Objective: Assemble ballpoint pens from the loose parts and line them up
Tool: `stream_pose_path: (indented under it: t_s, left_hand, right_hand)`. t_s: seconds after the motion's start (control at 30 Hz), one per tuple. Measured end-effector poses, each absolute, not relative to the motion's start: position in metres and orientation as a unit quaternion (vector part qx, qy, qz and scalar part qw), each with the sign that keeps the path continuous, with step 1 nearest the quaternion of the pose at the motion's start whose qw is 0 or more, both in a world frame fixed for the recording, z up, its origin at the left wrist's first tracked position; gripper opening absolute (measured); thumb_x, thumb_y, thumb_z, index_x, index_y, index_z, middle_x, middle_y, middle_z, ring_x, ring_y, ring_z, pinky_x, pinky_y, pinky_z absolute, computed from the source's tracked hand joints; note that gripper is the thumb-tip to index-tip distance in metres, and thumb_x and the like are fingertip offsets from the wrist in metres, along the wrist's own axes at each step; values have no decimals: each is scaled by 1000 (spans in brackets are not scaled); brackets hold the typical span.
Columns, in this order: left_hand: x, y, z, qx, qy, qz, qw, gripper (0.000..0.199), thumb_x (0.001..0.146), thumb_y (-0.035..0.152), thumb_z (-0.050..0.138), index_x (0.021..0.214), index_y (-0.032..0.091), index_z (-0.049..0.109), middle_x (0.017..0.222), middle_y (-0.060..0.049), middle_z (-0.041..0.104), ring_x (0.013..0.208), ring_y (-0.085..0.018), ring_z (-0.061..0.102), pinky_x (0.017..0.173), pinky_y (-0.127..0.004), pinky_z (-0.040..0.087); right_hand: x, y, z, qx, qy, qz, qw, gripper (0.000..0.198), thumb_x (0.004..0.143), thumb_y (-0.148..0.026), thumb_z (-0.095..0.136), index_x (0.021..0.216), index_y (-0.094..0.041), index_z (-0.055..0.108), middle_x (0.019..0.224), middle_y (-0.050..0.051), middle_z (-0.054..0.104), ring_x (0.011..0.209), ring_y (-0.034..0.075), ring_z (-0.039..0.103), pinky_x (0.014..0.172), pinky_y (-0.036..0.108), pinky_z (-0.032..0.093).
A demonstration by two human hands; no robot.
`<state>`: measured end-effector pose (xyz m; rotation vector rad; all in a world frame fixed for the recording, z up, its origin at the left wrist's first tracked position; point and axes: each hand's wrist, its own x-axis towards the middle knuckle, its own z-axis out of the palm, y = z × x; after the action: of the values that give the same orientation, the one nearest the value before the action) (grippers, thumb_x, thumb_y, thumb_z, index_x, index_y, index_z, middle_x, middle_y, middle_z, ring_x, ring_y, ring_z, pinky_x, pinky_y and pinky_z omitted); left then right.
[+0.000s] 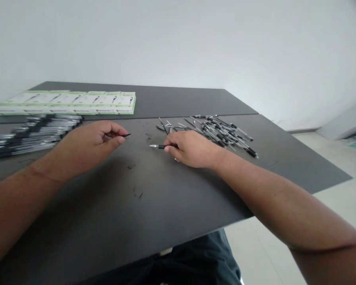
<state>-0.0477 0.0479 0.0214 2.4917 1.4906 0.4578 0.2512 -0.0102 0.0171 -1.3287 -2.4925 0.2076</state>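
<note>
Two bare hands work above a dark grey worktop (166,206), where a loose pile of pens (224,132) and slim pen parts lies jumbled and serves as the landmark here. Just to the left of the loose pile, and nearer the wearer, is the right hand (192,148); its grip is closed, thumb and fingers pinching a pen (157,147) whose silver tip and black section stick out leftward, away from the pile. Whether that hand touches the pile cannot be told. Well to the left of the pile is the left hand (84,144), its grip closed to a fine pinch, thumb against forefinger, on a small dark-tipped piece (127,135) too tiny to make out clearly. Farther left of the pile, beyond the left hand, many black-and-silver pens lie side by side in a neat bank (44,130), partly hidden by that hand. To the left of the pile and farther from the wearer stands a row of white-and-green boxes (77,103) with pens pictured on their tops. Nearer the wearer than the pile, and left of it, faint dark marks (138,194) spot the worktop. Behind the pile rises a plain pale wall (178,39).
</note>
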Motion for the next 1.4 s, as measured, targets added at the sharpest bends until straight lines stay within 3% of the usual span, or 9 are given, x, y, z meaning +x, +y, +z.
stream_pose_path:
  t_s: [0.17,0.37,0.6,0.77,1.4]
  left_hand:
    - [-41,48,10,849,485,166,130,37,99,51,52,118,22,67,108,-4,75,98,-26,67,86,-36,46]
    - [-37,51,-9,861,444,166,182,35,93,51,54,111,23,66,94,-5,76,85,-26,70,75,-35,48]
    - [-36,49,-7,820,421,166,350,32,88,47,60,108,22,60,79,-1,77,73,-21,73,74,-33,56]
    - [-33,46,1,801,406,157,410,33,90,53,60,101,21,59,73,-2,75,69,-21,72,71,-34,57]
    - [-31,39,6,806,374,126,442,36,91,53,62,105,20,61,76,-2,77,71,-20,72,75,-33,56]
  right_hand:
    - [240,-22,20,-431,-888,108,118,21,104,-28,56,108,-18,74,100,8,78,90,22,67,80,32,42]
    - [240,-22,19,-432,-888,113,109,21,104,-28,56,108,-17,74,100,8,77,90,21,67,80,32,42]
    - [242,-21,19,-445,-884,99,108,21,103,-28,56,107,-18,74,98,8,77,90,22,68,80,32,43]
    - [242,-21,21,-444,-884,96,111,20,103,-27,56,107,-18,74,99,8,77,90,22,68,80,32,43]
    - [244,-22,21,-445,-885,86,107,22,103,-27,55,108,-18,75,99,7,78,91,22,68,80,32,43]
